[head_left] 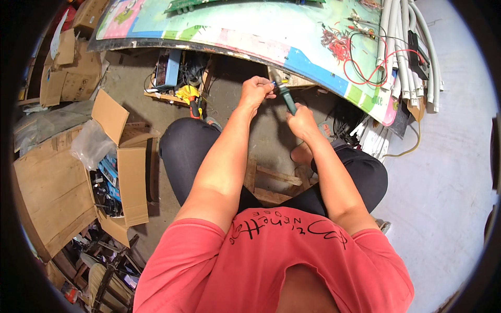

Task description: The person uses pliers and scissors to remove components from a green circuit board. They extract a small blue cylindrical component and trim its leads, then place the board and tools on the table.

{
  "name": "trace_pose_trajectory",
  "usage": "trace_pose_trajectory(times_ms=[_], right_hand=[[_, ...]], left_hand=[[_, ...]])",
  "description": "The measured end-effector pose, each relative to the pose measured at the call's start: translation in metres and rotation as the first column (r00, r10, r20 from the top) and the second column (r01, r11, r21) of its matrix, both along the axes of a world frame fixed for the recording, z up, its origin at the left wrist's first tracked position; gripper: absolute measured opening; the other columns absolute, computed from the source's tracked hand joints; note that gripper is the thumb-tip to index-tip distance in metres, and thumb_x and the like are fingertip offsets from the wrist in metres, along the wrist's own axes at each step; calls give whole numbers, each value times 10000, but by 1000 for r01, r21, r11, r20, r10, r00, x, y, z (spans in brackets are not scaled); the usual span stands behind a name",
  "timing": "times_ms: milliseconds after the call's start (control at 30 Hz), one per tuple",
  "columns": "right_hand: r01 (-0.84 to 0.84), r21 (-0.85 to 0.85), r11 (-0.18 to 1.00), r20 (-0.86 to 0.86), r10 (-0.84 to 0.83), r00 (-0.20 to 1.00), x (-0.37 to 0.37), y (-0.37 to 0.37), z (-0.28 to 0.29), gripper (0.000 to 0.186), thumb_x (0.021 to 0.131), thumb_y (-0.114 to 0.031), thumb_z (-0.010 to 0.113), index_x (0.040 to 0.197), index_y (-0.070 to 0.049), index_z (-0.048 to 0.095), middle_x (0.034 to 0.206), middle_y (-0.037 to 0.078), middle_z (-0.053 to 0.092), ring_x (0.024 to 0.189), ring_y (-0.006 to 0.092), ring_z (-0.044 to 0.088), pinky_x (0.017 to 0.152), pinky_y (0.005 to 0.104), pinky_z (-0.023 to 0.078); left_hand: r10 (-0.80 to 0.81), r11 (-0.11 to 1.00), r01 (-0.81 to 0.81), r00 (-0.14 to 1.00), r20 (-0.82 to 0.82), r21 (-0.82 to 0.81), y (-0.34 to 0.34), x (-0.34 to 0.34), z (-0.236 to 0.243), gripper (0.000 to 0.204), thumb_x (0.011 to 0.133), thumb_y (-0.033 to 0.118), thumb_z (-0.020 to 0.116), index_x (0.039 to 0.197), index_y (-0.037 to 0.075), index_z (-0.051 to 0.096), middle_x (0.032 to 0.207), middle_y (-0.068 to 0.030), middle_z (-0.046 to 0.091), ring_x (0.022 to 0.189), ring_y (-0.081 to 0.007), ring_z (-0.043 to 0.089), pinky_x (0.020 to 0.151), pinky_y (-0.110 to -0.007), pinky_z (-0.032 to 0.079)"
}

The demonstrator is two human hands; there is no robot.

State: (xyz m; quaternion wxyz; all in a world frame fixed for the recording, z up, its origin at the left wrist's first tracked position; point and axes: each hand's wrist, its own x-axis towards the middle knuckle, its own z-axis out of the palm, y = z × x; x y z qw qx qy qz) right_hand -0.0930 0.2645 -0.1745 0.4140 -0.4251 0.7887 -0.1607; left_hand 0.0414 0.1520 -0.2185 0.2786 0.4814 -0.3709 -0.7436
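My right hand (300, 121) is closed around a tool (288, 98) with a dark green handle and a greyish upper part, held at an upward slant below the table's front edge. My left hand (255, 92) is closed in a pinch on a small blue-and-yellow piece (279, 82), which lies at or across the tool's upper part; whether they touch is unclear. A pale board (297, 81) shows behind the tool under the table edge.
A table (235, 26) carries green boards (195, 5), red-and-black leads (365, 82) and white tubes (399, 62). Open cardboard boxes (133, 185) stand left. Beneath the table are a blue-grey item (169, 70), a yellow cloth (187, 93) and cables (344, 125). A wooden stool (276, 177) is between my legs.
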Motion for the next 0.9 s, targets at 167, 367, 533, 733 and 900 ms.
trace_pose_trajectory(times_ms=[167,367,533,733,900], right_hand=[[81,91,993,191,-97,977,-13,2,-19,223,854,-191,560,830,30,563,668,137,629,562,239,591,535,358,452],[45,-60,997,55,-42,998,2,2,15,308,830,-245,605,956,36,593,888,285,634,895,456,600,784,469,469],[-43,-1,999,-79,43,996,4,-3,14,302,817,-217,603,982,36,592,916,302,624,937,457,591,808,488,470],[-22,0,1000,25,22,999,-12,2,-12,205,829,-190,586,819,11,548,614,110,609,546,226,605,550,372,454],[45,84,995,59,-50,997,-15,3,-17,323,818,-257,603,944,41,613,946,305,624,974,451,584,854,469,459]], left_hand=[[7,1000,-7,1000,-9,16,0,0,1,135,835,15,638,941,-40,576,798,-81,588,689,-144,591,656,-313,589],[48,998,-47,998,-40,32,1,0,0,157,823,17,645,951,-33,569,790,-80,587,673,-142,588,655,-313,589],[48,999,-46,997,-58,27,0,0,0,157,815,6,642,955,-19,578,782,-74,589,667,-140,588,654,-315,587],[23,1000,-23,1000,-14,-3,3,-1,6,165,823,20,637,976,-13,584,775,-63,595,674,-135,593,654,-308,583],[98,817,231,847,522,-528,15,-13,30,198,737,21,691,916,19,606,795,-105,593,662,-205,604,663,-343,505]])
